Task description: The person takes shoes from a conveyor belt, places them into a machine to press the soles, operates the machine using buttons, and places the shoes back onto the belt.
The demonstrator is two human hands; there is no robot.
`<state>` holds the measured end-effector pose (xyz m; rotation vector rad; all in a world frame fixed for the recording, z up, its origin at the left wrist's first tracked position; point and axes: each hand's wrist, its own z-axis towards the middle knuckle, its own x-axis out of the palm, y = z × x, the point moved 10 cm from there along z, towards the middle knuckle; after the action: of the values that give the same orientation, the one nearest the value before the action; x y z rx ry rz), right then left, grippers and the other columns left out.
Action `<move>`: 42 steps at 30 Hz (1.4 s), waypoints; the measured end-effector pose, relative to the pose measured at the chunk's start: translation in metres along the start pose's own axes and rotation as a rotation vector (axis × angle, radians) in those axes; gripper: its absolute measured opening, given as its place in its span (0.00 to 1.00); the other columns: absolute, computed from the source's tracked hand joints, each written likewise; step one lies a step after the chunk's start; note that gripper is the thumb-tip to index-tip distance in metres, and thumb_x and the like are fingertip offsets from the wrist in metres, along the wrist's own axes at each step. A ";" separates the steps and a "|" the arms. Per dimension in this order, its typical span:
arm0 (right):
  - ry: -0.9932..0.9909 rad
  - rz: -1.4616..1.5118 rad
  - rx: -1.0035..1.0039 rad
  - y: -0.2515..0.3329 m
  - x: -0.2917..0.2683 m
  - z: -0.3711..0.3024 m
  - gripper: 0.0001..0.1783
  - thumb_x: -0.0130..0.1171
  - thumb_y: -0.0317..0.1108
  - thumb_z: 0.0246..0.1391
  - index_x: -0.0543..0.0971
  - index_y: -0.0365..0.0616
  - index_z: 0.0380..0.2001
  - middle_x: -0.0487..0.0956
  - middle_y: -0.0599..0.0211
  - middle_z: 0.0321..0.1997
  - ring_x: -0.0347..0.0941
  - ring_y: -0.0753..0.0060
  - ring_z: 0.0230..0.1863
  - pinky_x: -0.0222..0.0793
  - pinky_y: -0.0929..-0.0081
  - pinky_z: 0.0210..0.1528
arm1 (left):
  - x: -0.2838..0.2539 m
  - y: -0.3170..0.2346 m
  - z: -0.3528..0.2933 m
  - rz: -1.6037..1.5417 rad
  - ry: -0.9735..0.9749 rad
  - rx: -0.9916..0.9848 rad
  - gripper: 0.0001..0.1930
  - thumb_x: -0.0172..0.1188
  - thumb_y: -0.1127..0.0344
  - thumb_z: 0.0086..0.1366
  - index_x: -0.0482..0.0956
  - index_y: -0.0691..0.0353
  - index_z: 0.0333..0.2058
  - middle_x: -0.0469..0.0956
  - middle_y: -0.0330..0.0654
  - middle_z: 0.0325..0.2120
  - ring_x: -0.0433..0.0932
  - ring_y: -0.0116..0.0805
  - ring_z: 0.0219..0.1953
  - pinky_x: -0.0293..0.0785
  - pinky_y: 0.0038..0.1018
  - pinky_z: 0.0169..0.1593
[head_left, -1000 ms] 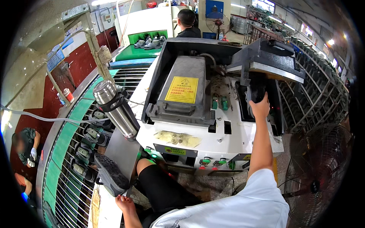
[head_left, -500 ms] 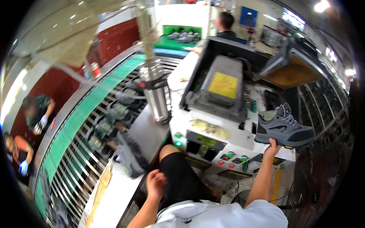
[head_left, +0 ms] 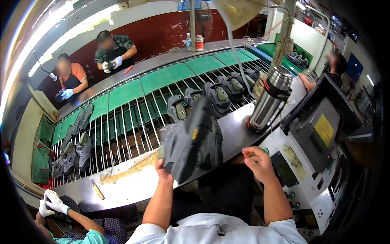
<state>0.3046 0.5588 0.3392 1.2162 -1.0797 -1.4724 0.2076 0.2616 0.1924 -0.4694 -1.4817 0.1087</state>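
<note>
A grey-and-black sport shoe (head_left: 180, 140) stands tilted in my left hand (head_left: 164, 173), blurred by motion, its dark sole turned to the right with a small yellow patch on it. Close behind and right of it is a second grey shoe (head_left: 210, 148) at the edge of the metal ledge; the held one partly covers it. My right hand (head_left: 258, 162) is empty, its fingers loosely bent and apart, between the ledge and the white machine.
Grey shoes (head_left: 219, 97) line the roller conveyor (head_left: 134, 126) ahead; others stand far left. On the ledge are a steel thermos (head_left: 270, 97) and a yellow-handled knife (head_left: 97, 190). The machine (head_left: 292, 162) is right. Co-workers sit across the conveyor; gloved hands (head_left: 53, 203) are lower left.
The view has swung left from the machine to the conveyor. A shoe was in my right hand above the machine; now the right hand is empty and my left hand holds one.
</note>
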 end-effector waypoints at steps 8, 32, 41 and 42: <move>0.029 -0.237 0.233 -0.196 0.077 0.077 0.58 0.68 0.50 0.42 0.46 0.38 0.66 0.52 0.40 0.67 0.50 0.45 0.68 0.49 0.58 0.66 | -0.152 -0.190 0.119 0.428 -0.361 0.345 0.14 0.58 0.69 0.55 0.73 0.65 0.40 0.78 0.46 0.33 0.78 0.43 0.37 0.77 0.39 0.45; -0.252 1.696 0.394 -0.188 -0.043 -0.254 0.38 0.51 0.39 0.40 0.65 0.33 0.58 0.72 0.48 0.56 0.73 0.53 0.52 0.65 0.60 0.59 | -0.114 0.049 0.090 1.372 -0.299 0.314 0.25 0.55 0.74 0.58 0.62 0.68 0.55 0.70 0.53 0.43 0.73 0.37 0.39 0.70 0.26 0.39; -1.173 0.373 -0.260 -0.072 -0.352 -0.527 0.45 0.56 0.36 0.32 0.64 0.36 0.61 0.67 0.51 0.61 0.72 0.54 0.54 0.64 0.62 0.60 | -0.062 0.211 0.069 1.353 -0.007 -0.031 0.04 0.48 0.74 0.62 0.73 0.66 0.32 0.71 0.39 0.15 0.67 0.26 0.12 0.60 0.22 0.14; -1.217 0.227 -0.250 -0.045 -0.384 -0.530 0.47 0.57 0.32 0.28 0.63 0.38 0.62 0.65 0.51 0.62 0.72 0.57 0.53 0.66 0.64 0.56 | -0.065 0.211 0.071 1.354 -0.021 -0.012 0.04 0.48 0.74 0.62 0.73 0.66 0.31 0.71 0.39 0.15 0.67 0.26 0.12 0.61 0.22 0.14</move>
<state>0.8604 0.9039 0.2995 -0.1128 -1.6301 -2.0948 0.1771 0.4463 0.0554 -1.4099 -0.9496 1.1584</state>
